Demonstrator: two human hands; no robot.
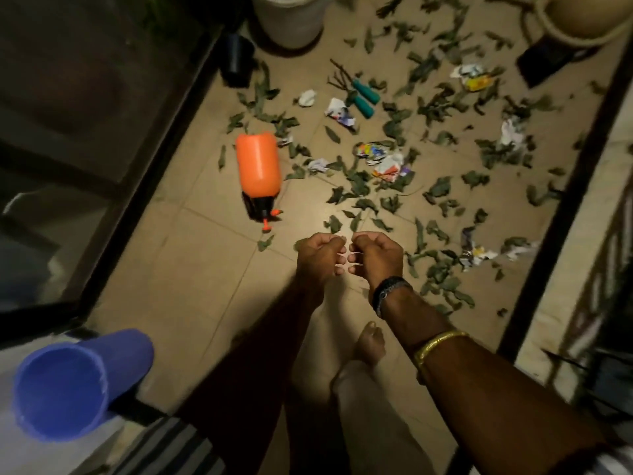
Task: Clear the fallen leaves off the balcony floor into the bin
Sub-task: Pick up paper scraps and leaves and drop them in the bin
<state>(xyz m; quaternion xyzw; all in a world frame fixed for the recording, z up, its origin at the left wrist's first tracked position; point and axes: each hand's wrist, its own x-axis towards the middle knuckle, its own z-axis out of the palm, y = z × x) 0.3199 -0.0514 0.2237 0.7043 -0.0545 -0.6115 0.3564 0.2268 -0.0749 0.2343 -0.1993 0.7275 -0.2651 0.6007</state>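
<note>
Far leaves (442, 97) blurred; blue bin (68, 382) cut off at frame edge. Left hand (320, 257) and right hand (376, 255) side by side, palms up, fingers curled, holding nothing.

Both hands out front, left (320, 257) and right (375, 255) fingers curled, knuckles nearly touching
</note>
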